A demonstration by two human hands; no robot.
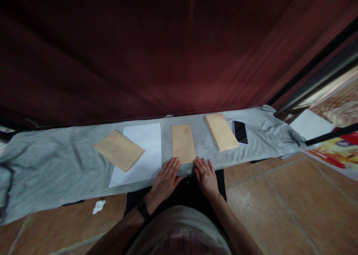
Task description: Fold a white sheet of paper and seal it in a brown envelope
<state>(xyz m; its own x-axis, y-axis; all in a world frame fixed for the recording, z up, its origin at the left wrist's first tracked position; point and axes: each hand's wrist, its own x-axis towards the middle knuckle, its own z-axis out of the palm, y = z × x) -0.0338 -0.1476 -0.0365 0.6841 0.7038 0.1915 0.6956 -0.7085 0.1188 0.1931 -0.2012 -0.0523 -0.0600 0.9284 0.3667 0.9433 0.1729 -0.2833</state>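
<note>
My left hand (165, 180) and my right hand (205, 176) lie flat, fingers stretched out, on the near edge of a grey cloth (56, 165). Neither holds anything. Between and just beyond the fingertips lies a brown envelope (182, 143), upright. To the left, a second brown envelope (119, 149) rests slanted across a white sheet of paper (145, 150). A third brown envelope (221, 131) lies to the right, with a dark phone (240, 131) beside it.
A dark red curtain (140, 53) hangs behind the cloth-covered surface. Tiled floor (279, 202) shows on the right, with a white sheet (310, 125) and colourful printed material (339, 152) at far right. A small white scrap (99, 206) lies on the floor.
</note>
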